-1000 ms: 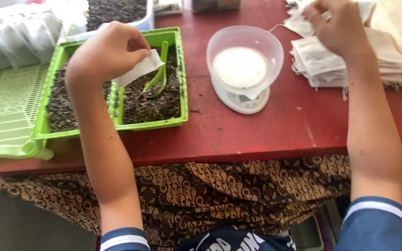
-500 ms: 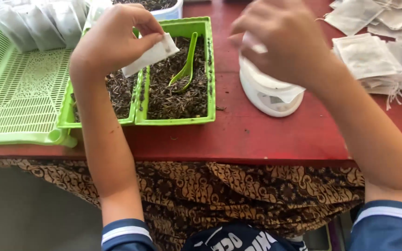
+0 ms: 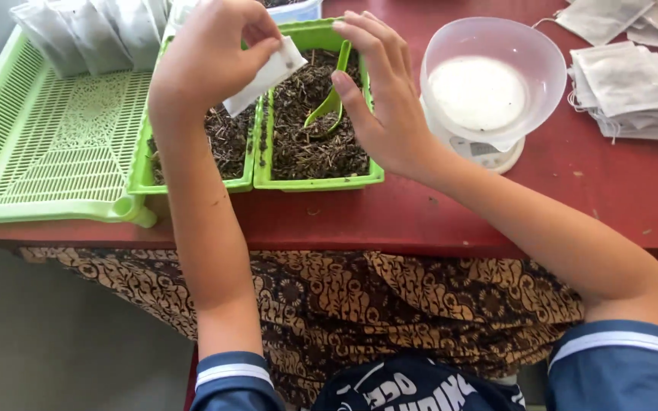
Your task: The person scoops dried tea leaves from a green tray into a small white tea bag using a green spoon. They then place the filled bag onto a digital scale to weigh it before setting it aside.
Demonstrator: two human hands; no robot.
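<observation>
White paper sachet (image 3: 264,74) is pinched in the left hand (image 3: 207,57) fingers above the green tubs' shared rims. Right hand (image 3: 382,95), fingers loosely spread and empty, hovers by the green scoop (image 3: 330,97) in the right tub (image 3: 317,183). Bare red counter (image 3: 573,190) lies beyond.

The tabletop (image 3: 573,198) is showing a worn, deep red. Two small trays (image 3: 321,179) are glowing bright lime green around dark brown, almost black loose leaves (image 3: 306,144), and a scoop (image 3: 329,103) of the same green is lying in them. The slotted tray (image 3: 55,152) is wearing a paler green with a lacy cut-out pattern. The little bag (image 3: 268,72) and the stacked bags (image 3: 626,76) are looking off-white. The bowl (image 3: 496,72) is showing translucent white. A brown cloth (image 3: 390,304) with cream floral swirls is hanging below. The sleeves (image 3: 618,365) are showing navy with white stripes.
</observation>
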